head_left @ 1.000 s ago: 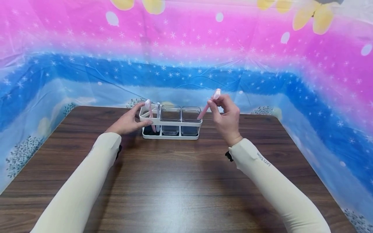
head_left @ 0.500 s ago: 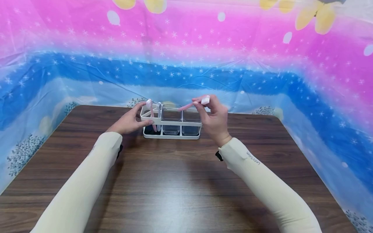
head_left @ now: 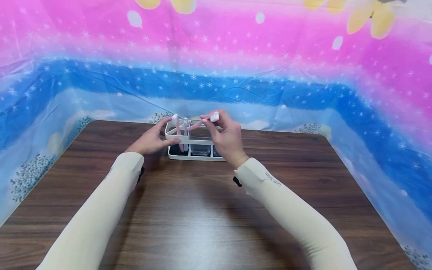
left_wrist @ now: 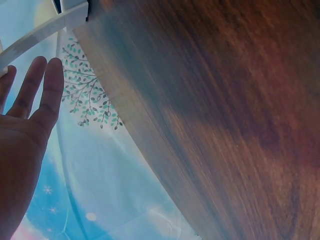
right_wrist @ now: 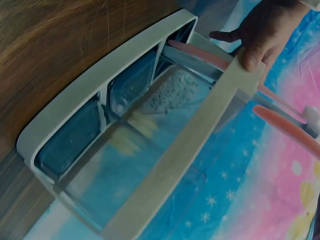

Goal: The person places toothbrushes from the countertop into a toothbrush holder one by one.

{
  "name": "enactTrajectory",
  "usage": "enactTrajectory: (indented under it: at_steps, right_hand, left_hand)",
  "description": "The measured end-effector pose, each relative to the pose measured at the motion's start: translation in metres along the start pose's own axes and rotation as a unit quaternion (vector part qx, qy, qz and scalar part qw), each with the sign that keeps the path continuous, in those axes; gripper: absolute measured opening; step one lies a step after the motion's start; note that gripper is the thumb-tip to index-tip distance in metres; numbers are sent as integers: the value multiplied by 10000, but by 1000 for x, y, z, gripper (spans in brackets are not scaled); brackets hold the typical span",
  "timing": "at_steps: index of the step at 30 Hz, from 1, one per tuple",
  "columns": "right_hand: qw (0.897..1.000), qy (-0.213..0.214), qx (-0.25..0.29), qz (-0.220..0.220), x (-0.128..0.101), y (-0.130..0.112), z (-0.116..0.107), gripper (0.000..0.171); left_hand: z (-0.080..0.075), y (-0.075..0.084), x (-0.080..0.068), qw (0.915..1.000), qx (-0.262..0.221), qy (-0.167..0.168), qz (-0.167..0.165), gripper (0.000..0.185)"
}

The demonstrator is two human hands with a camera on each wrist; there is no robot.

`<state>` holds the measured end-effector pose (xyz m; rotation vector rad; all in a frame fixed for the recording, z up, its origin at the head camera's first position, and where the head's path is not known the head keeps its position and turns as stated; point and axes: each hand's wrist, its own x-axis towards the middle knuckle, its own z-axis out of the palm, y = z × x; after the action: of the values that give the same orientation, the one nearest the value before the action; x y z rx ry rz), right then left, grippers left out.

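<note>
A white toothbrush holder [head_left: 201, 140] stands on the table, with clear cups [head_left: 200, 150] in its middle and right sections. My left hand [head_left: 148, 140] grips its left end, thumb on the front rim, other fingers towards the back. In the left section stand a pink toothbrush [head_left: 178, 127] and a grey-white toothbrush [head_left: 185, 128]. Between thumb and fingertips, my right hand [head_left: 227, 138] pinches another pink toothbrush [head_left: 195, 125] above the cups. Its head points right and its handle end slants down left, close to the standing brushes. In the right wrist view this handle [right_wrist: 285, 129] lies outside the upper rim.
The brown wooden table [head_left: 189, 210] stretches in front of the holder and to both sides. Close behind its back edge hangs a pink and blue printed cloth [head_left: 256, 71]. My right hand hides the holder's right end in the head view.
My right hand has moved left across the cups with the pink toothbrush, which has tipped from steep to nearly level. My left hand keeps its place on the holder.
</note>
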<state>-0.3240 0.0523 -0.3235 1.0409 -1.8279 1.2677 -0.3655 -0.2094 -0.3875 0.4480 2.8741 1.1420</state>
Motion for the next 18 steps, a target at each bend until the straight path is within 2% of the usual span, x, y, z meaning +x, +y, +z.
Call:
enactTrajectory:
  at_steps: [9,18]
  right_hand:
    - [9965,-317,-140,757,7,7,21,11]
    - [9847,-834,-623,1401,9,17,37,11]
  left_hand:
    - [1,0,1,10000,-30,10,35,98]
    - [1,-2,2,10000,-45,24,-57,100]
